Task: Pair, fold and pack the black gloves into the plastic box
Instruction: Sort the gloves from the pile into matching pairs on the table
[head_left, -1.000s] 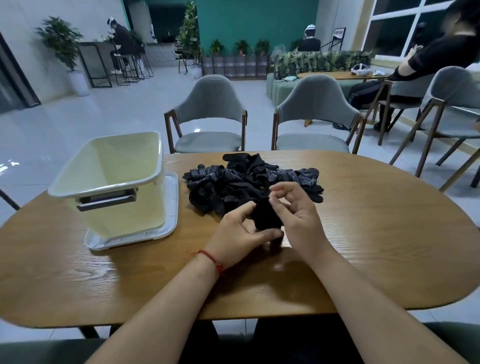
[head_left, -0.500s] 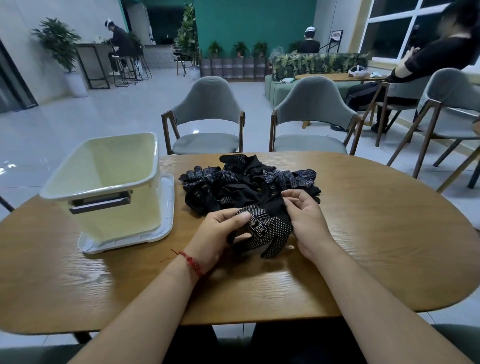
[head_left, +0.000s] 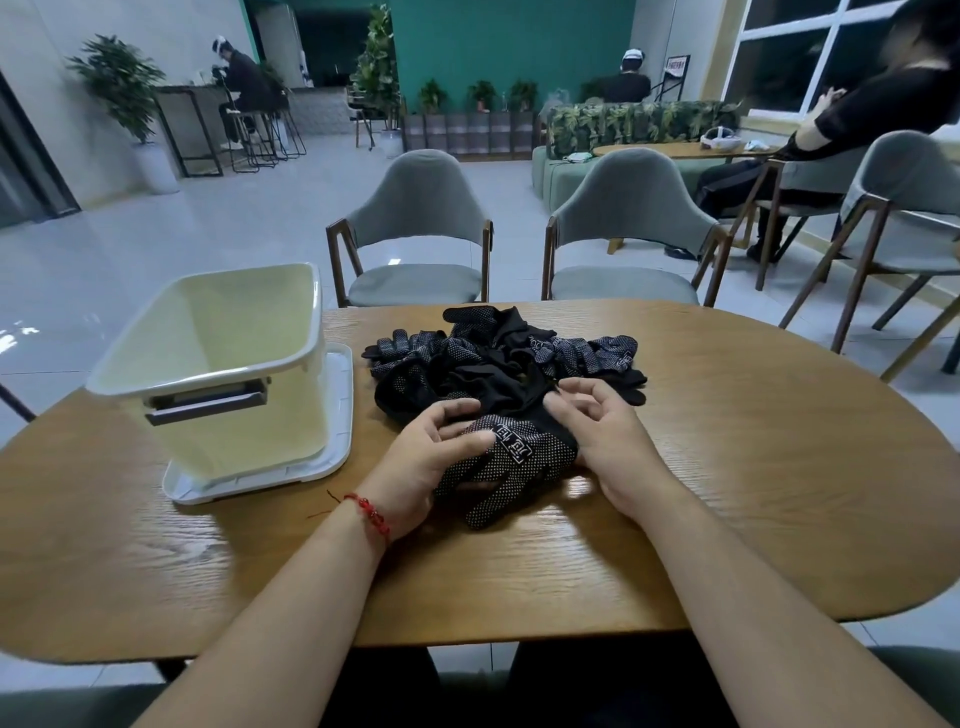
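The left hand (head_left: 423, 460) gripped a dotted black glove (head_left: 519, 462) on the table (head_left: 753, 467); the right hand (head_left: 602, 436) touched its edge, fingers curled; the glove pile (head_left: 493, 358) lay just behind.

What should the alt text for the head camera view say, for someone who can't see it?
Two bare hands handle a black dotted glove on a wooden table: the left hand grips one side, the right hand curls at the other. Behind it lies a pile of black gloves; left of that, an open cream box stands on a white lid.
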